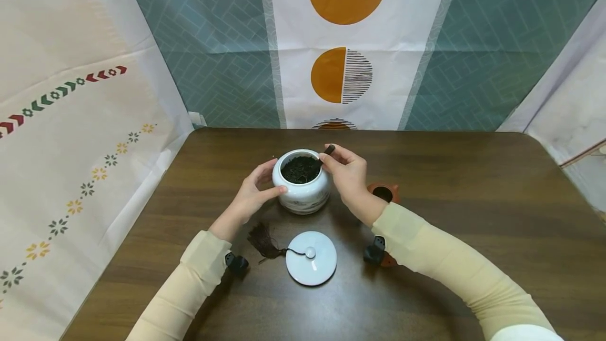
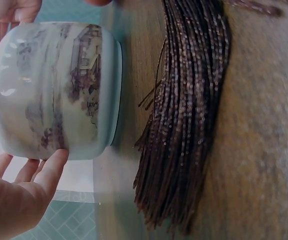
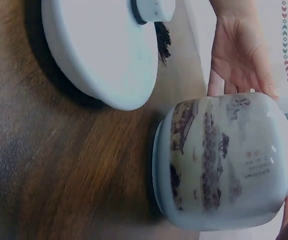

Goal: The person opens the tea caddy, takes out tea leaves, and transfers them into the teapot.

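Note:
A white porcelain jar (image 1: 305, 199) with a painted landscape (image 3: 209, 160) stands upright on the table, its mouth uncovered. Dark tea leaves (image 1: 299, 171) fill much of it. My left hand (image 1: 255, 191) holds the jar's left side, thumb near the front of the rim; in the left wrist view its fingers (image 2: 54, 172) touch the wall. Over the right rim, my right hand (image 1: 347, 175) pinches a dark stick-like tool (image 1: 330, 149). The tool slants down into the jar; its lower end is hard to tell from the leaves.
In front of the jar lies its round white lid (image 1: 307, 270), with a brown tassel (image 1: 264, 241) tied to the knob. A reddish clay pot (image 1: 383, 192) is partly hidden behind the right wrist. Another reddish piece (image 1: 389, 260) shows beside the right wrist camera (image 1: 374, 251).

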Tool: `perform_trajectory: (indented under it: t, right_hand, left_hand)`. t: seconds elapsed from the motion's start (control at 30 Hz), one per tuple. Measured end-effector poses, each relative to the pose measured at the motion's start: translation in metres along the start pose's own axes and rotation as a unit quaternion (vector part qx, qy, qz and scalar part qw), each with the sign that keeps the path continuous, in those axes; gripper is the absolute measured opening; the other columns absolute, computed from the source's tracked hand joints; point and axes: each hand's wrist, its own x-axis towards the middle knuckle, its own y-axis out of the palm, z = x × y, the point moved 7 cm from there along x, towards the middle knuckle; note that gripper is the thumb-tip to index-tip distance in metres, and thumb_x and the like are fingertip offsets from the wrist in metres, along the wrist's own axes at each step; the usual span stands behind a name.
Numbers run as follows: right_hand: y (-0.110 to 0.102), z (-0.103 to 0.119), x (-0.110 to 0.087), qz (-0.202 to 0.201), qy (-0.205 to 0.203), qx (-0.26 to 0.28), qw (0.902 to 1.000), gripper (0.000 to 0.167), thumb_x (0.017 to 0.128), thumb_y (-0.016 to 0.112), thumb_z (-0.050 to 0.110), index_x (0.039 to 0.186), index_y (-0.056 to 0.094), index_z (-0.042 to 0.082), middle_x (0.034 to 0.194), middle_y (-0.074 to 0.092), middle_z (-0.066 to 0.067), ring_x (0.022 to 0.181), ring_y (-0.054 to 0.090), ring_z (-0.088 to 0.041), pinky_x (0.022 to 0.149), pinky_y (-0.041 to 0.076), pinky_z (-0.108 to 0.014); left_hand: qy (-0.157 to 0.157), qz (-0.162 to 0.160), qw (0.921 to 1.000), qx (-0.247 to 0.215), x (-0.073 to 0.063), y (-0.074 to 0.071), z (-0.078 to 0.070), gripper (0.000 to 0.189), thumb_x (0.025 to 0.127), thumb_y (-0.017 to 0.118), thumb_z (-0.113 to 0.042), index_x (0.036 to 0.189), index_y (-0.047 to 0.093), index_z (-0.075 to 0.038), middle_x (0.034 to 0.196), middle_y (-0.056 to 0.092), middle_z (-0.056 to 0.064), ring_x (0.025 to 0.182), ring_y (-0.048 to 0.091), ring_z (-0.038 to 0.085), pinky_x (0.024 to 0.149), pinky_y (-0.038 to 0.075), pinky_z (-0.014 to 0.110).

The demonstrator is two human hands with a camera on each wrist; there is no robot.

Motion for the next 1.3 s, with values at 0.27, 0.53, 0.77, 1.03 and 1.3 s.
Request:
perform_trajectory:
  t: [0.27, 0.53, 0.77, 1.03, 1.3]
  right_hand:
    - [-0.003, -0.002, 0.002, -0.006, 0.004, 0.025, 0.9997, 0.031, 0.082, 0.071, -0.002, 0.112, 0.067, -0.004, 0.078, 0.062, 0.002, 0.071, 0.063, -0.005, 0.069, 0.057, -0.024]
    - [-0.007, 0.002, 0.004, -0.004, 0.008, 0.039, 0.9992, 0.028, 0.083, 0.071, 0.0, 0.11, 0.065, -0.005, 0.083, 0.061, 0.002, 0.07, 0.062, -0.007, 0.072, 0.057, -0.028]
    - [-0.011, 0.003, 0.005, -0.016, 0.015, 0.046, 0.9987, 0.029, 0.083, 0.07, 0.0, 0.111, 0.065, -0.004, 0.077, 0.06, 0.003, 0.069, 0.061, -0.006, 0.068, 0.057, -0.023]
    - [-0.014, 0.0, 0.006, -0.022, 0.033, 0.062, 0.9973, 0.029, 0.084, 0.07, 0.002, 0.113, 0.064, -0.002, 0.083, 0.06, 0.001, 0.077, 0.061, -0.009, 0.074, 0.057, -0.026]
    - [-0.017, 0.002, 0.005, -0.027, 0.058, 0.074, 0.9952, 0.027, 0.085, 0.069, 0.005, 0.111, 0.065, 0.003, 0.087, 0.06, 0.0, 0.082, 0.063, -0.01, 0.075, 0.056, -0.025]
  left_hand:
    - [0.0, 0.0, 1.0, 0.005, -0.001, 0.0, 0.002, 0.071, 0.084, 0.071, -0.008, 0.146, 0.036, -0.009, 0.142, 0.045, 0.018, 0.129, 0.042, 0.035, 0.105, 0.036, 0.053]
    - [-0.002, -0.006, 0.9999, 0.008, 0.001, -0.001, 0.001, 0.072, 0.084, 0.072, -0.008, 0.146, 0.036, -0.009, 0.141, 0.046, 0.017, 0.129, 0.043, 0.034, 0.105, 0.037, 0.052]
    - [0.0, -0.005, 1.0, 0.002, 0.001, 0.0, -0.001, 0.071, 0.084, 0.072, -0.007, 0.145, 0.037, -0.008, 0.141, 0.045, 0.018, 0.129, 0.043, 0.035, 0.105, 0.036, 0.053]
    - [0.004, 0.0, 1.0, -0.002, 0.0, -0.001, -0.001, 0.07, 0.085, 0.07, -0.006, 0.146, 0.035, -0.008, 0.143, 0.044, 0.018, 0.13, 0.041, 0.036, 0.106, 0.034, 0.055]
    - [0.0, 0.002, 1.0, -0.006, -0.001, -0.001, -0.002, 0.07, 0.085, 0.07, -0.006, 0.146, 0.035, -0.008, 0.143, 0.043, 0.018, 0.131, 0.04, 0.036, 0.106, 0.033, 0.057]
